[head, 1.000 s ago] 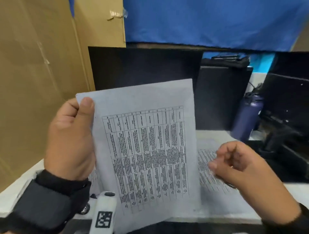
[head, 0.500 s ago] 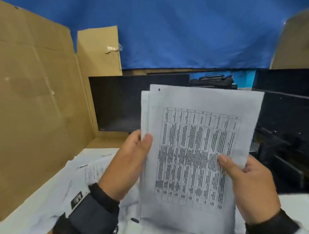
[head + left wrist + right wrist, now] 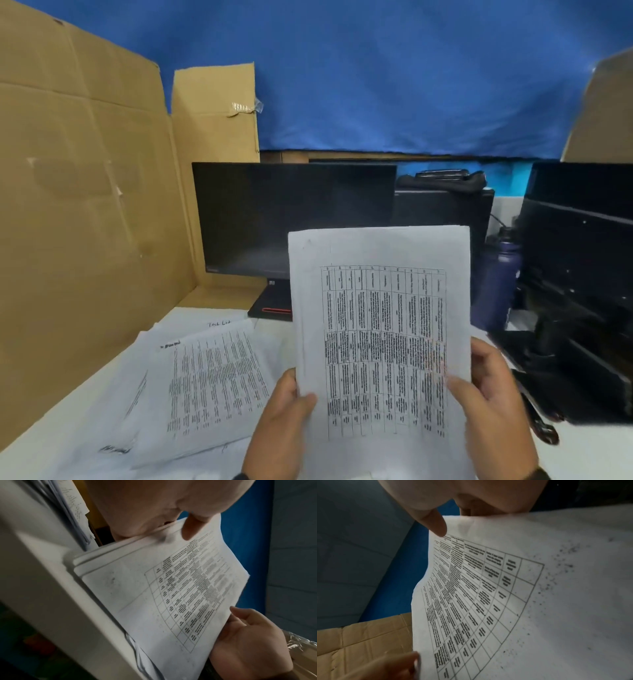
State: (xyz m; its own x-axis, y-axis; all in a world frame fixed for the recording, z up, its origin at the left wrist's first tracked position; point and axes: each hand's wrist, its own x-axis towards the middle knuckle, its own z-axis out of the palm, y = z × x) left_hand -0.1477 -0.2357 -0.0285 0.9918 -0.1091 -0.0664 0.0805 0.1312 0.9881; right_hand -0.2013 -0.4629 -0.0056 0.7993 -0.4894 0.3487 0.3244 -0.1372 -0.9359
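Observation:
I hold a thin stack of printed sheets (image 3: 380, 335) upright over the desk, a table of small text facing me. My left hand (image 3: 284, 414) grips its lower left edge, thumb on the front. My right hand (image 3: 486, 394) grips the lower right edge, thumb across the print. In the left wrist view the stack of sheets (image 3: 171, 588) shows several layered edges, its bottom edge down at the white desk (image 3: 51, 588), with the left hand (image 3: 187, 524) pinching it. The right wrist view shows the sheets (image 3: 505, 588) under the right thumb (image 3: 436, 524).
More printed sheets (image 3: 209, 377) lie spread on the white desk (image 3: 51, 442) at the left. A dark monitor (image 3: 294, 216) stands behind. Cardboard panels (image 3: 85, 205) wall the left side. A dark blue bottle (image 3: 496, 277) and black equipment (image 3: 575, 291) crowd the right.
One second ago only my left hand held a sheet; now both hands grip the stack, squared and lower in view. The head view has lifted and turned left, showing the papers on the desk.

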